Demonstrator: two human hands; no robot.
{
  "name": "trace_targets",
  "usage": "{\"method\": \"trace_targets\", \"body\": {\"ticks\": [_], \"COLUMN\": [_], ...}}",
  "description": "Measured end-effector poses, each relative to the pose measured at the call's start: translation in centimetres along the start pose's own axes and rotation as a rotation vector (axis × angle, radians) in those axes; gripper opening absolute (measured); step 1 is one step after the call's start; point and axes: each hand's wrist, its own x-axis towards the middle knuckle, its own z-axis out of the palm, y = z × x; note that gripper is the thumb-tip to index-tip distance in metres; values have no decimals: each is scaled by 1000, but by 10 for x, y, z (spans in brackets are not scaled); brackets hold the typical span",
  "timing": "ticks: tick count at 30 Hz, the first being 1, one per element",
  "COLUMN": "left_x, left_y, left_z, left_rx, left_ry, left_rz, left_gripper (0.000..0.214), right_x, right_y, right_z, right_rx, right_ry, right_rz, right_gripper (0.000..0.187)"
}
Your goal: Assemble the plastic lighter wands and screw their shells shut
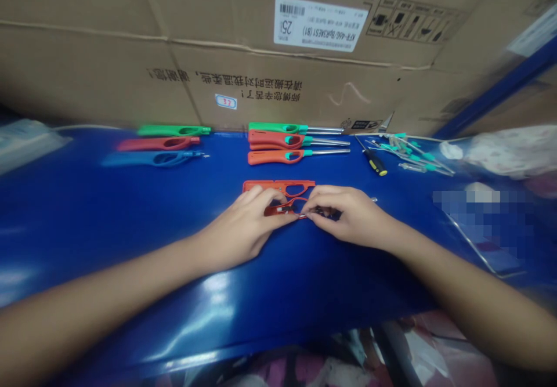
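Observation:
On the blue tabletop, an orange lighter half-shell [278, 208] with small parts inside lies between my hands. My left hand [250, 224] grips its handle end, with fingers and thumb closed about it. The fingertips of my right hand [352, 216] are pinched together at the trigger opening of the same shell. What they pinch is too small to make out. A shiny metal tip [374, 200] shows just past my right hand; the rest of it is hidden. Right behind my hands lies another orange half-shell [300, 188], partly covered by my left hand.
Several long-nosed lighters [278, 156] with metal tubes lie behind. Green, red and blue lighter shells [152, 158] are at the left. A screwdriver [375, 162] and a pile of metal tubes with teal parts [413, 155] lie right. A cardboard box [243, 91] walls the back.

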Motion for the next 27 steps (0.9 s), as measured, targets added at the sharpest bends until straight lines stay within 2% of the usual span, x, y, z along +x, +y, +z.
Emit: {"method": "trace_targets", "body": {"ticks": [10, 15, 20, 27], "left_x": [0, 0, 0, -2], "left_y": [4, 4, 5, 4], "left_z": [-2, -1, -1, 0], "left_rx": [32, 77, 94, 76], "left_ry": [29, 27, 5, 61], "left_rz": [-17, -17, -29, -25], "left_gripper": [43, 46, 49, 40], "right_x": [0, -1, -1, 0], "right_y": [-2, -3, -3, -3], "right_z": [1, 1, 1, -1], "right_rx": [35, -13, -54, -30], "right_ry": [19, 60, 34, 63], "right_rz": [36, 5, -30, -44], "right_gripper": [14, 14, 17, 17]}}
